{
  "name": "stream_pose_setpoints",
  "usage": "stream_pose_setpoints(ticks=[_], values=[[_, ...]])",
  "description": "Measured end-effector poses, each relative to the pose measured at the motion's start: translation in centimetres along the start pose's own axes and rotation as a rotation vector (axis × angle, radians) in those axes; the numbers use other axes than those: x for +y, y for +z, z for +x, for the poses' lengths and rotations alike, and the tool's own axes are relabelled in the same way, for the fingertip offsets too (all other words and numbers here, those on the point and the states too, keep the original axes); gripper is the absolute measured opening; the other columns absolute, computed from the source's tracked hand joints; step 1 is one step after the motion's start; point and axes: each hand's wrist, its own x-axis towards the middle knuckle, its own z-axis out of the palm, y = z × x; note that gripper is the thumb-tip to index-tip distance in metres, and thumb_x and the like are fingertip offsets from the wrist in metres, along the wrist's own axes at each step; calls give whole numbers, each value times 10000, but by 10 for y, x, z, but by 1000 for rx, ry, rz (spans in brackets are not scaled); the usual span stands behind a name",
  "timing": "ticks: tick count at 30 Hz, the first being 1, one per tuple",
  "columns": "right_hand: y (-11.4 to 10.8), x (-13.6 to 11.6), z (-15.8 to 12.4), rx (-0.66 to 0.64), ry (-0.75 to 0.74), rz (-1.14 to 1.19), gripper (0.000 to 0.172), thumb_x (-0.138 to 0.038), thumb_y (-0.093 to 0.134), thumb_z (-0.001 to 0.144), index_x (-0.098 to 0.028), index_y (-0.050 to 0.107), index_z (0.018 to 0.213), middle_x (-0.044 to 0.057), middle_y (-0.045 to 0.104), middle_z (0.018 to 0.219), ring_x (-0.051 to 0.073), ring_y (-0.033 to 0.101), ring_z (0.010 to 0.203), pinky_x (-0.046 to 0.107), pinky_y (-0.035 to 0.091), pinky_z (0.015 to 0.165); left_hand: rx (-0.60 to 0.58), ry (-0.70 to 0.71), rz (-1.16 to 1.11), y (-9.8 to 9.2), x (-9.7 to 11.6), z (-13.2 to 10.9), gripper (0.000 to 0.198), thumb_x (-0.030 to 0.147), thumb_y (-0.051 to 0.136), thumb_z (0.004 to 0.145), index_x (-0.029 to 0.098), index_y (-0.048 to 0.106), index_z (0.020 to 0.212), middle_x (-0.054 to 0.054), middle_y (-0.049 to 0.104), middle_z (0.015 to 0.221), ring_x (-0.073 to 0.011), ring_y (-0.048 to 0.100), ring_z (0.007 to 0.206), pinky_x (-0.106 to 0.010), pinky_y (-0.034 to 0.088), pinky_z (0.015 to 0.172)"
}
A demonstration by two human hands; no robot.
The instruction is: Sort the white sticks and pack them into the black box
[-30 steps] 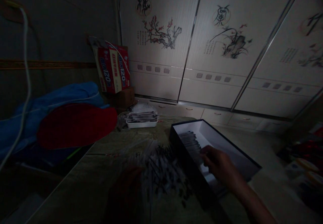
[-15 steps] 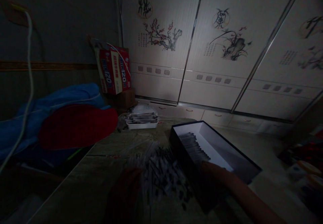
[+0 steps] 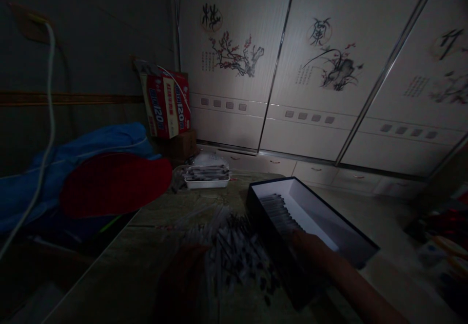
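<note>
My left hand (image 3: 188, 265) rests in deep shadow at the left edge of a loose heap of thin pen-like sticks (image 3: 237, 251) with dark ends; its fingers are too dark to make out. My right hand (image 3: 310, 248) reaches over the near part of an open dark box (image 3: 329, 212) with a pale inside. Its fingers look drawn together low in the box, near the end of a row of similar clear sticks (image 3: 278, 212) laid side by side along the left wall. Whatever the fingertips grip is hidden in the dark.
At the table's far side stands a white tray (image 3: 206, 184) holding more sticks and a plastic bag. Left of the table (image 3: 146, 265) are blue cloth (image 3: 109, 139) and a red oval item (image 3: 117, 185). A red carton (image 3: 168, 102) stands before sliding wardrobe doors (image 3: 234, 22). The room is dim.
The scene sits slightly lower in the view, from a small head movement. Both hands stay almost where they were, the right one still at the near end of the row.
</note>
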Motion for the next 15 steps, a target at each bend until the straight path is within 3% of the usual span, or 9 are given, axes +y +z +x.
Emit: stream_pose_setpoints(ticks=[3, 6, 10, 12, 15], values=[[0, -2, 1, 55, 36, -17, 418, 50, 461, 682, -43, 632, 1052, 208, 671, 1048, 273, 649, 960, 318, 485, 778, 21, 30, 19, 1, -3, -1, 198, 250, 506, 819, 221, 693, 878, -39, 710, 870, -168, 678, 810, -259, 561, 736], [-3, -5, 1, 154, 81, -13, 375, 40, 450, 681, -60, 604, 1008, 178, 670, 960, 237, 656, 874, 287, 472, 725, 7, 21, 53, 1, -7, -4, 197, 266, 504, 832, 207, 681, 893, -46, 702, 889, -163, 670, 823, -262, 553, 762], [-28, -9, -7, 363, 171, 10, 166, -89, 433, 793, -130, 531, 921, 115, 608, 895, 185, 619, 707, 274, 436, 608, -28, -23, 49, 2, -11, -7, 202, 266, 490, 850, 213, 667, 931, -43, 696, 946, -156, 661, 873, -248, 539, 797], [-50, -15, -17, 592, 214, 73, 61, -214, 431, 850, -176, 477, 833, 54, 559, 794, 159, 568, 629, 272, 417, 579, -44, -20, 22, 3, -12, -8, 199, 259, 488, 853, 222, 663, 940, -33, 693, 950, -148, 657, 881, -235, 534, 800], [-85, -40, -38, 1114, 240, 321, 149, -321, 570, 790, -210, 471, 793, -20, 518, 681, 139, 545, 594, 250, 425, 571, -53, -18, 2, 4, -11, -7, 188, 254, 495, 850, 232, 664, 928, -20, 691, 927, -141, 657, 862, -228, 530, 797]])
